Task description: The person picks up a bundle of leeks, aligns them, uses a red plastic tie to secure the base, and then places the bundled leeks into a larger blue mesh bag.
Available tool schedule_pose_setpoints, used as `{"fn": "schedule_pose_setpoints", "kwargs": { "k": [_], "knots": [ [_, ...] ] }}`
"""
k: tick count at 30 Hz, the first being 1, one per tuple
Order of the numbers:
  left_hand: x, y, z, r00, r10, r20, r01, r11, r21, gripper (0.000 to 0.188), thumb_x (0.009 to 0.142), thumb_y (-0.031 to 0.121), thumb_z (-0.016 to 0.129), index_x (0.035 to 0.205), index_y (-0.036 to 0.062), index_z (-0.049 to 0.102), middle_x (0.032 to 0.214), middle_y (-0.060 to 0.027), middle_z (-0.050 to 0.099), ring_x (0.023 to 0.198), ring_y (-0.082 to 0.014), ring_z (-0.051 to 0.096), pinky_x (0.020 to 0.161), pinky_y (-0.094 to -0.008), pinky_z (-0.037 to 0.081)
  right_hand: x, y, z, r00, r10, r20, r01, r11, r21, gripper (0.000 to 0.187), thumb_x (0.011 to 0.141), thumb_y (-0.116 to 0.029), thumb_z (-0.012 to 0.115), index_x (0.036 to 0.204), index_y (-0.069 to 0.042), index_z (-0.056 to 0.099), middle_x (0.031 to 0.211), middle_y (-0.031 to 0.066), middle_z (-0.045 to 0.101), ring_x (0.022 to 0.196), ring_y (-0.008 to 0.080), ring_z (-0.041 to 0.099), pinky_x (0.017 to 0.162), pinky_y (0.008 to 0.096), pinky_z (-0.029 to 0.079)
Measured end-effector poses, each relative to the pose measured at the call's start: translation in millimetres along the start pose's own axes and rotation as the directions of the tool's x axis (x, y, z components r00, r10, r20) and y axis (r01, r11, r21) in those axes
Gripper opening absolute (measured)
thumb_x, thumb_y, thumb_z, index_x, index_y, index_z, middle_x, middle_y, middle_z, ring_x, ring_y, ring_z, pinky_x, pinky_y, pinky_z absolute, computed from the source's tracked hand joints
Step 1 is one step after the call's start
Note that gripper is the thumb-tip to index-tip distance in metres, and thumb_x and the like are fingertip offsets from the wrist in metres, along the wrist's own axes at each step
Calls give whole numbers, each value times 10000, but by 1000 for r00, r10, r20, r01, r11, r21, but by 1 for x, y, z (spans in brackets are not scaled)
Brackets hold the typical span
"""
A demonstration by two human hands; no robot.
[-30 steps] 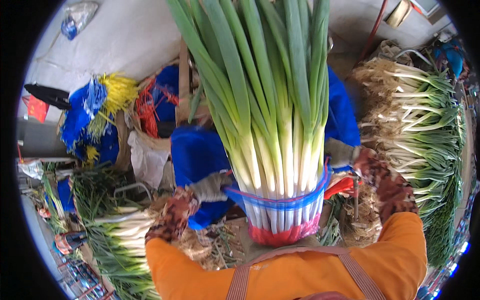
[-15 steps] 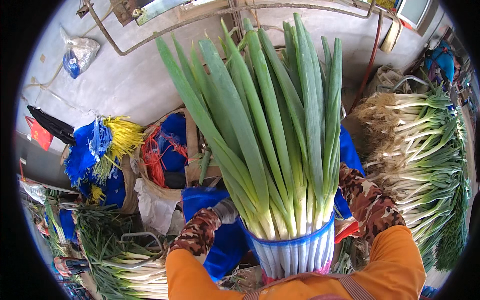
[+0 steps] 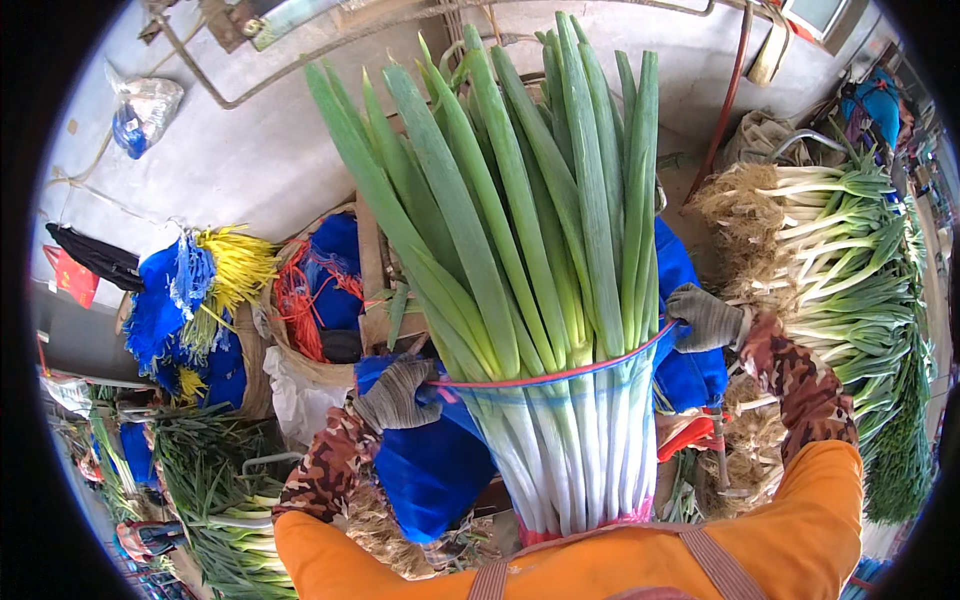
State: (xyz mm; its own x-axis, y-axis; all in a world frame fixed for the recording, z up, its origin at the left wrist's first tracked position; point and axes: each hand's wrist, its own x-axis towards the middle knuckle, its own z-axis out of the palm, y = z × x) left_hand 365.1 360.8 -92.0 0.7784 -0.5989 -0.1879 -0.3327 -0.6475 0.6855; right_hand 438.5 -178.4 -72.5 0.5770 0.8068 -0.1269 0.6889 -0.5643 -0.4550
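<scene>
A tall bundle of large green onions (image 3: 570, 270) stands upright before me, green leaves up and white stalks down. Round the stalks goes a clear plastic bag (image 3: 560, 460) with a blue and pink rim; pink shows at its lower end. My left hand (image 3: 398, 393), in a grey glove, is closed on the left side of that rim. On the right side, my right hand (image 3: 705, 318), gloved alike, grips the rim with its fingers curled. The rim is stretched across the front of the bundle. My body hides the bundle's foot.
On the right lies a long stack of green onions (image 3: 840, 270), roots toward the middle. More green onions (image 3: 215, 490) lie at lower left. Blue cloth (image 3: 430, 480) hangs beside the bundle. A sack with red strings (image 3: 305, 300) and yellow strings (image 3: 235, 265) are near the wall (image 3: 240, 150).
Both hands have come up and apart, pulling the bag's rim higher along the stalks, from low on the bundle to where the leaves begin. The view has shifted slightly.
</scene>
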Motion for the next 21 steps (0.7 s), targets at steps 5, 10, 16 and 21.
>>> {"fn": "schedule_pose_setpoints", "kwargs": {
  "k": [5, 10, 16, 21],
  "knots": [
    [52, -120, 45, 942, 335, 1, -262, 736, 624, 523, 637, 327, 709, 1096, 83, 653, 1055, -170, 647, 1030, -385, 581, 963, -464, 445, 69, 71, 41, 997, -62, 50, 69, 987, -146, 233, 682, -225, 751, 858, -90, 684, 791, 82, 640, 770, 269, 597, 792, 363, 464],
    [75, -139, 41, 984, 105, 145, -169, 807, 566, 533, 678, 301, 695, 1163, 88, 630, 1151, -164, 628, 1080, -382, 576, 927, -475, 462, 74, 80, 29, 995, 43, 85, -45, 999, 21, 209, 710, -225, 766, 809, -75, 658, 785, 59, 637, 753, 210, 582, 751, 338, 454],
    [8, -3, -33, 984, 69, -164, -121, 937, -328, 349, 769, 199, 757, 1050, 37, 628, 1051, -124, 622, 948, -259, 590, 823, -382, 479, 24, -26, -30, 985, 136, -104, -60, 844, 533, 229, 745, -224, 785, 749, -57, 628, 777, 32, 633, 732, 139, 564, 702, 308, 443],
    [57, 13, -7, 807, -273, -523, -332, 522, -785, 183, 834, 156, 771, 866, 45, 628, 862, -4, 639, 781, -107, 572, 671, -269, 457, 95, -56, -17, 495, 699, -517, 11, 590, 808, 163, 851, -146, 735, 757, -35, 660, 672, -52, 587, 623, 57, 498, 569, 240, 415]
  ]
}}
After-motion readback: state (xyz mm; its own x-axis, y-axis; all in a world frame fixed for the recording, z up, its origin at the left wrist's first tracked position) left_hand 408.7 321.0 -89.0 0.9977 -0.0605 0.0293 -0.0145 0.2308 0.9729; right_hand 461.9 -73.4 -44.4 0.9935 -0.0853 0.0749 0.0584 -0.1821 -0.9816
